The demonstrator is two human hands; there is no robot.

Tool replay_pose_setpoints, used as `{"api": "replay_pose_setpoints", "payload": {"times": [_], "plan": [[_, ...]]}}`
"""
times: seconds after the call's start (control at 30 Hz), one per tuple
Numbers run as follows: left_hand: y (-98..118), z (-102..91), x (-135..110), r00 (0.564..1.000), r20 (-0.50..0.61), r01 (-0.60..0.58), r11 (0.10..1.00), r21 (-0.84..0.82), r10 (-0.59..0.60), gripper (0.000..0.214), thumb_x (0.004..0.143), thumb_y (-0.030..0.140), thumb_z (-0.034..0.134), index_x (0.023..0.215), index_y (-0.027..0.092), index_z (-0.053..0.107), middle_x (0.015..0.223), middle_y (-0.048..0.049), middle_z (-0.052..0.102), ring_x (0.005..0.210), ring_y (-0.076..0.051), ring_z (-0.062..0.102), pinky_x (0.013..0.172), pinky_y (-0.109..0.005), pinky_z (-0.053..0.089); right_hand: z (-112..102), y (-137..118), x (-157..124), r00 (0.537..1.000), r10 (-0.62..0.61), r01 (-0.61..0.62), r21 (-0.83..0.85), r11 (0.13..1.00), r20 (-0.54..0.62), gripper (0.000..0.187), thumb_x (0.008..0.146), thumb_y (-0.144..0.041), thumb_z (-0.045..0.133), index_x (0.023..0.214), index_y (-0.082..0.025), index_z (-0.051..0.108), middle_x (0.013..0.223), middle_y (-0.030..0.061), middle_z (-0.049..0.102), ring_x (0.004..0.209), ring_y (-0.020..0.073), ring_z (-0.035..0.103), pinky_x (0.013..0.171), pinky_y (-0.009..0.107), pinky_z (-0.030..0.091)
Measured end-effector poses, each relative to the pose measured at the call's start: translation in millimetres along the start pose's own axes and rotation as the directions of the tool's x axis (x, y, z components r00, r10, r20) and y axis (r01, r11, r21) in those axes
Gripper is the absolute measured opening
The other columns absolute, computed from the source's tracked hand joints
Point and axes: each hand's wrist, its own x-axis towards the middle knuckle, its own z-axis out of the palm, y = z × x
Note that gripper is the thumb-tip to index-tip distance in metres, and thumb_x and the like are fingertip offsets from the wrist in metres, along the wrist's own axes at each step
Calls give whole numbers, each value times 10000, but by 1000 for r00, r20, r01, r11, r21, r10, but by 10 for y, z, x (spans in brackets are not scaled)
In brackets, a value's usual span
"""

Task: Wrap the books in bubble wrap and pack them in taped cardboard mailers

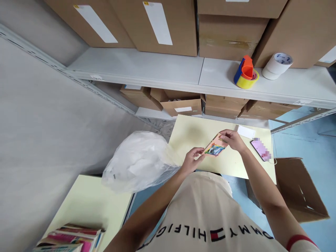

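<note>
Between both hands, above the cream table point(191, 134), is a small, flat, pinkish book-like item point(216, 148) with a colourful picture on its face. Whether it is a thin book or a flat box I cannot tell. My left hand point(193, 159) grips its lower left edge, thumb in front and fingers behind. The upper right corner is pinched by my right hand point(232, 139), whose thumb lies over the face. The item is tilted. Just beyond my right hand a white card-like box point(245, 131) lies on the table, and a phone point(260, 149) with a lit screen rests to the right.
A plastic bag point(139, 162) bulges against the table's left side. Books point(72, 238) are stacked on a second table point(89, 199), lower left. An open carton point(299, 192) stands on the floor at right. Ahead, a shelf point(157, 66) bears cartons, a tape dispenser point(246, 73) and white tape rolls point(277, 66).
</note>
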Motion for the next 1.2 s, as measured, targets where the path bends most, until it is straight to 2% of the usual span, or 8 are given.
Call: {"api": "replay_pose_setpoints", "payload": {"times": [0.07, 0.17, 0.3, 0.43, 0.57, 0.73, 1.03, 1.2], "plan": [[46, 46, 13, 999, -7, -41, 997, 71, 41, 291, 695, 380, 734, 918, 194, 730, 939, -64, 748, 856, -193, 678, 808, -304, 512, 31, -23, 4, 1000, 8, -8, -10, 1000, 10, 389, 670, -564, 766, 803, -200, 735, 749, 39, 719, 669, 178, 628, 611, 314, 507], [67, 122, 37, 1000, -7, -6, 998, 70, 6, 309, 709, 446, 731, 857, 175, 743, 825, -59, 747, 740, -181, 667, 698, -279, 522, 31, -11, 4, 1000, 23, -23, 13, 1000, -9, 411, 647, -572, 784, 816, -199, 743, 769, 50, 734, 696, 193, 650, 631, 326, 520], [49, 167, 48, 994, -54, 95, 994, -44, -98, 389, 672, 511, 759, 852, 166, 752, 778, -45, 736, 702, -169, 653, 616, -254, 522, -62, 108, -83, 991, 99, -81, 175, 981, -93, 506, 603, -620, 802, 891, -213, 715, 785, 54, 744, 762, 224, 690, 670, 355, 556], [46, 174, 68, 978, -102, 160, 972, -174, -179, 486, 632, 562, 782, 905, 161, 751, 781, -34, 726, 708, -154, 643, 599, -240, 536, -47, 290, -351, 978, 185, -140, 348, 927, -100, 639, 565, -576, 849, 1076, -259, 632, 827, 30, 750, 786, 222, 710, 707, 392, 596], [33, 219, 99, 977, -113, 161, 972, -170, -182, 520, 634, 572, 777, 955, 163, 752, 802, -34, 723, 726, -152, 637, 608, -245, 540, 101, 446, -602, 959, 205, -131, 332, 934, -197, 625, 636, -528, 826, 1154, -289, 571, 922, 36, 745, 775, 202, 705, 702, 399, 610], [-30, 320, 107, 975, -133, 160, 978, -134, -178, 594, 663, 531, 765, 1128, 170, 687, 822, -29, 719, 764, -158, 650, 638, -256, 537, 169, 560, -639, 935, 218, -113, 346, 931, -281, 515, 647, -555, 803, 1025, -254, 623, 925, 48, 741, 702, 180, 681, 701, 409, 605], [-117, 370, 121, 985, -146, 84, 995, -61, -92, 514, 735, 446, 719, 1168, 175, 657, 892, -52, 718, 808, -158, 657, 768, -280, 516, 113, 640, -581, 931, 250, -156, 328, 932, -266, 463, 661, -532, 793, 996, -239, 666, 980, 74, 750, 745, 197, 691, 745, 437, 597], [-292, 224, 157, 984, -169, 49, 998, -27, -53, 482, 760, 388, 703, 1203, 202, 657, 1028, -69, 674, 822, -151, 632, 712, -262, 528, 259, 721, -428, 945, 227, -163, 265, 950, -234, 414, 727, -518, 738, 1016, -235, 648, 1010, 82, 738, 776, 200, 684, 733, 420, 594]]}}
